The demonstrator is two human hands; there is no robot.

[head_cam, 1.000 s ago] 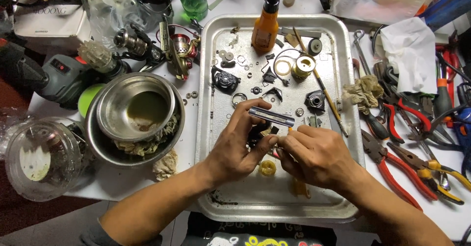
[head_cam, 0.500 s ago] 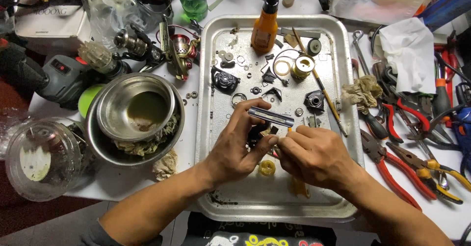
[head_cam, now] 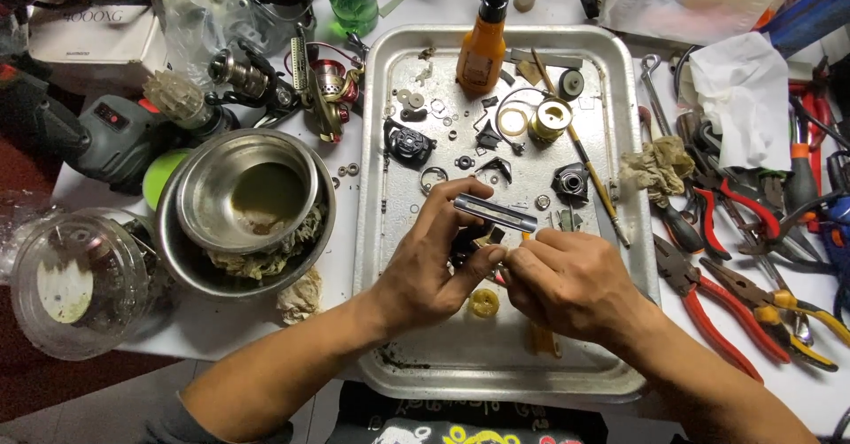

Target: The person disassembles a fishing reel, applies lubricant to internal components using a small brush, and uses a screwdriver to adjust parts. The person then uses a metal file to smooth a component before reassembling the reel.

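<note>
My left hand (head_cam: 429,262) is closed on a small dark part (head_cam: 467,242), thumb below and fingers over the top, and it also pins one end of a flat grey metal bar (head_cam: 496,213) that sticks out toward the right. My right hand (head_cam: 567,280) is pinched at the same spot, fingertips touching the part from the other side, and an orange handle (head_cam: 543,338) shows from under its palm; I can't tell what kind of tool it belongs to, or where its tip sits. All of this hangs low over the middle of the metal tray (head_cam: 381,231), just above a little yellow gear (head_cam: 483,302) lying on the tray floor.

The part looks small, hard and light, and probably greasy, so I judge it could slip or roll if my pinch loosens; holding it by its flat sides with the thumb underneath seems the safe grip. The bar looks stiff and thin, best held near the end that meets the part, not at the free tip.

Loose washers, rings and dark housings are scattered over the far half of the tray, with an orange bottle (head_cam: 482,46) standing at its top. Left of the tray sit steel bowls (head_cam: 243,209); on the right, red pliers (head_cam: 708,307) lie on the surface.
</note>
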